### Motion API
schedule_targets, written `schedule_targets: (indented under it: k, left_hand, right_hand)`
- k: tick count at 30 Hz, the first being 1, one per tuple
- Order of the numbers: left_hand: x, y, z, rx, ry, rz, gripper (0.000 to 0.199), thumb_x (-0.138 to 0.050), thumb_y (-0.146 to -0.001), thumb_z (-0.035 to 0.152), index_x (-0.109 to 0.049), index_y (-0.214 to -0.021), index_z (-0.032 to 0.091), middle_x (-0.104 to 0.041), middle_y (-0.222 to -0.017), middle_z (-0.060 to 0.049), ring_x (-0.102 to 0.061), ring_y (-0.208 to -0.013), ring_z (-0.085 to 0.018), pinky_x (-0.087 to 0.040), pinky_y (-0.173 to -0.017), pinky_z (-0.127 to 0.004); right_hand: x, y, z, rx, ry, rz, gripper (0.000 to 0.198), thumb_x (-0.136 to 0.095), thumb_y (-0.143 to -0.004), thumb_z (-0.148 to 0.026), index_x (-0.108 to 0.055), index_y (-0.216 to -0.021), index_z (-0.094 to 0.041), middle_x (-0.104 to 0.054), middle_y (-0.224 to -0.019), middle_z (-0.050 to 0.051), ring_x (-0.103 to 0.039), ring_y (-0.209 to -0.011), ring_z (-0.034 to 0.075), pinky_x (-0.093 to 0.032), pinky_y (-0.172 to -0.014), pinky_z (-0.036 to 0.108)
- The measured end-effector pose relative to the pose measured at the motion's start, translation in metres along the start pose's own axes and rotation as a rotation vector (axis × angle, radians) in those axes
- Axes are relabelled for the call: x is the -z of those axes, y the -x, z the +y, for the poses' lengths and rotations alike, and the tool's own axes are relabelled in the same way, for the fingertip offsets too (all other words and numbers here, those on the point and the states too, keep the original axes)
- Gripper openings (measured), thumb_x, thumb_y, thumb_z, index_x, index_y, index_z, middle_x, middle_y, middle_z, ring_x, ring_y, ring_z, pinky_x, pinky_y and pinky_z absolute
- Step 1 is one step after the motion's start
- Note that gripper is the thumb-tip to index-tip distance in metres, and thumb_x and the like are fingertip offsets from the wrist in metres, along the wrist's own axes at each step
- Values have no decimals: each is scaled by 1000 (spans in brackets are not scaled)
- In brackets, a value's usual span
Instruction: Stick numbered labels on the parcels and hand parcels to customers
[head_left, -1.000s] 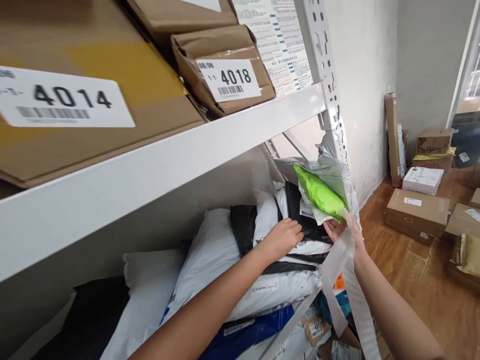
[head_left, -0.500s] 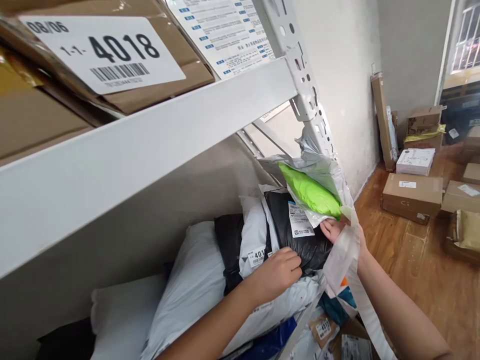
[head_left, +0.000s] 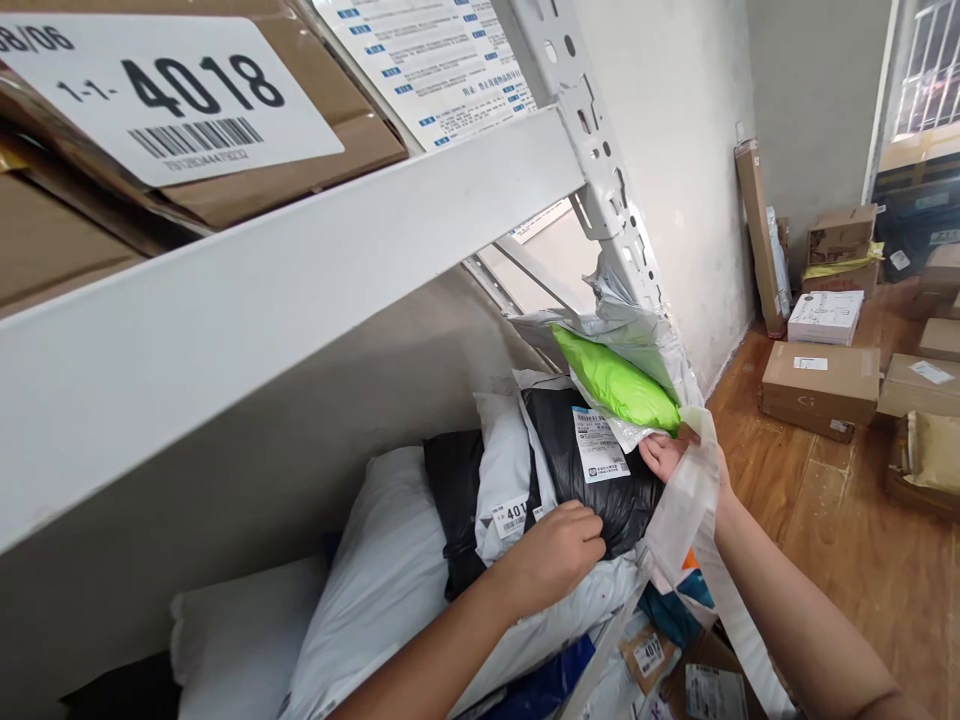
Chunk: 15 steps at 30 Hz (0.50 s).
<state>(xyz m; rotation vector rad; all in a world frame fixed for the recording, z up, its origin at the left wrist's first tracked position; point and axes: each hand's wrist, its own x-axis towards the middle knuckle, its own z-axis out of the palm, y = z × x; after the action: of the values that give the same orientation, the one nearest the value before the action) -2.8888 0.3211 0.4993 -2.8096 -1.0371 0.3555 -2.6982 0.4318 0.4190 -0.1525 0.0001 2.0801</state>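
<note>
The black parcel (head_left: 592, 480) sits on top of the heap on the lower shelf, wedged between a white mailer bag (head_left: 390, 580) beneath it and a clear bag holding something bright green (head_left: 616, 385) that leans on it from above. A white shipping label (head_left: 598, 445) faces outward on its front. The left hand (head_left: 555, 555) presses on the parcel's lower edge with fingers curled down over the black plastic, knuckles up, more a pinning grip than a full clasp. The right hand (head_left: 679, 462) is at the parcel's right side, just under the green bag, fingers touching the plastic there; a long strip of white label backing paper (head_left: 697, 540) drapes over that hand and trails down along the forearm, and I cannot tell whether the fingers are pinching it.

Behind the parcel more black and white bags are stacked, one showing a small numbered sticker (head_left: 511, 518). Above runs the white shelf beam (head_left: 300, 290), carrying a cardboard box tagged 4018 (head_left: 165, 100). To the right, the wooden floor (head_left: 847, 540) holds several cardboard boxes (head_left: 821, 385) near the wall.
</note>
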Motion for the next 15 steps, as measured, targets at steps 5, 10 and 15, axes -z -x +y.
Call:
schedule_targets:
  k: [5, 10, 15]
  left_hand:
    - [1, -1, 1, 6, 8, -10, 24, -54, -90, 12, -50, -67, 18, -55, -71, -1, -48, -70, -15, -37, -67, -31]
    - [2, -1, 1, 24, 23, -27, 22, -56, -89, 14, -52, -68, 18, -54, -72, -1, -48, -71, -16, -38, -69, -32]
    - [2, -2, 0, 58, 56, -55, 18, -60, -85, 12, -54, -70, 18, -56, -75, -1, -50, -73, -16, -40, -71, -31]
  right_hand:
    - [0, 2, 2, 12, -29, -37, 18, -73, -56, -31, -58, -64, -26, -72, -99, 8, -65, -103, 25, -46, -105, 42]
    - [0, 4, 2, 18, -31, -83, 21, -77, -55, -30, -57, -60, -26, -72, -91, 8, -67, -98, 24, -48, -103, 39]
    - [5, 1, 5, 68, 61, -85, 28, -79, -60, -37, -53, -55, -26, -71, -82, 6, -68, -91, 24, -51, -99, 43]
